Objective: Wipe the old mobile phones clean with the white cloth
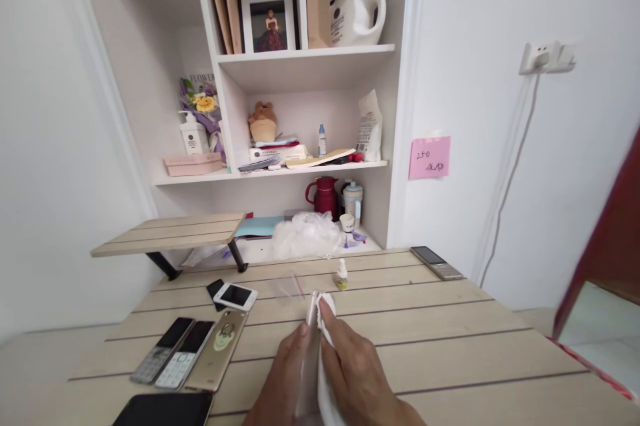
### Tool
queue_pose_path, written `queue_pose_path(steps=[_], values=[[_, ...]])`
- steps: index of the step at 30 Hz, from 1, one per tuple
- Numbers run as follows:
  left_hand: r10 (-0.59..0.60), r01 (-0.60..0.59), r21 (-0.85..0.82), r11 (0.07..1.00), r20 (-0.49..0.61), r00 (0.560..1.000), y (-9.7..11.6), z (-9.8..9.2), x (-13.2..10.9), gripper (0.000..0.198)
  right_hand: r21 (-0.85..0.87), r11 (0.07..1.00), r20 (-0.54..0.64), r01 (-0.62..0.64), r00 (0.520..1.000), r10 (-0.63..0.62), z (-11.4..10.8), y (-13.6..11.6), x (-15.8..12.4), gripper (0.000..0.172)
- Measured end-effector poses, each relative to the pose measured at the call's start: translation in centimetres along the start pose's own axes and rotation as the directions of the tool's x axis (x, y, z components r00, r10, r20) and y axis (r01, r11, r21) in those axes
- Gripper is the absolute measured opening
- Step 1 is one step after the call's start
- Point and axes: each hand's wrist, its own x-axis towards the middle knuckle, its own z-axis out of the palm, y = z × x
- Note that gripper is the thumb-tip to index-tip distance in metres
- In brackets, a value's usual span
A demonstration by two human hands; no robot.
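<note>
On my desk (450,353), two keypad phones (163,349) and a gold-backed smartphone (216,349) lie side by side at the left, with a white phone (235,296) just beyond them, a small dropper bottle (341,276) near the far edge, and a silver phone (437,263) at the far right corner.

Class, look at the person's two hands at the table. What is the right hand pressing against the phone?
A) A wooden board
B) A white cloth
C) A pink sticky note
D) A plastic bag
B: the right hand pinches a white cloth against the phone that the left hand holds upright.
</note>
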Motion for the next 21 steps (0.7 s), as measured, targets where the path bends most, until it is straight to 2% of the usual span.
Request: queue_pose_path(steps=[1,3,5,6,8,10,13,15,16,18,21], values=[[0.009,-0.009,0.016,1.0,0.023,1.0,0.0,0.7,0.1,0.047,0.028,0.999,-0.008,0.028,1.0,-0.028,-0.1,0.0,0.0,0.064],[0.013,-0.021,0.055,0.998,0.15,0.989,0.2,1.8,0.5,0.046,0.059,0.997,-0.03,0.04,0.999,-0.038,-0.2,0.0,0.1,0.064],[0.02,-0.033,0.048,0.998,0.247,0.969,0.4,2.3,0.7,0.046,0.074,0.997,-0.045,-0.038,0.998,0.041,-0.4,0.0,0.4,0.061],[0.018,-0.029,0.038,0.999,0.26,0.965,0.5,2.4,0.9,0.047,0.078,0.992,-0.041,-0.102,0.994,0.105,-0.5,0.1,0.6,0.058],[0.0,-0.007,0.033,0.999,0.221,0.975,0.7,2.3,1.0,0.047,0.079,0.969,-0.02,-0.233,0.972,0.235,-0.7,0.2,1.1,0.054],[-0.016,0.011,0.034,0.999,0.141,0.99,0.7,2.3,1.2,0.044,0.085,0.955,-0.021,-0.284,0.958,0.286,-0.8,0.2,1.3,0.052],[0.004,-0.006,0.03,1.0,0.058,0.998,0.4,2.5,1.1,0.041,0.105,0.981,-0.062,-0.162,0.984,0.169,-0.8,0.1,1.2,0.053],[-0.001,0.0,0.033,0.999,0.035,0.999,0.2,2.8,1.0,0.041,0.1,0.993,-0.085,-0.061,0.994,0.069,-0.8,0.0,0.9,0.057],[-0.014,0.013,0.026,1.0,0.035,0.999,0.2,2.9,1.0,0.042,0.094,0.994,-0.09,-0.05,0.994,0.058,-0.7,0.0,0.9,0.058],[-0.03,0.03,-0.012,0.999,0.024,0.999,0.4,2.9,1.0,0.044,0.093,0.987,-0.067,-0.129,0.989,0.135,-0.8,0.1,0.9,0.056],[-0.064,0.062,-0.054,0.997,-0.043,0.997,0.9,2.6,1.2,0.05,0.092,0.948,0.073,-0.306,0.951,0.3,-0.9,0.4,1.1,0.046]])
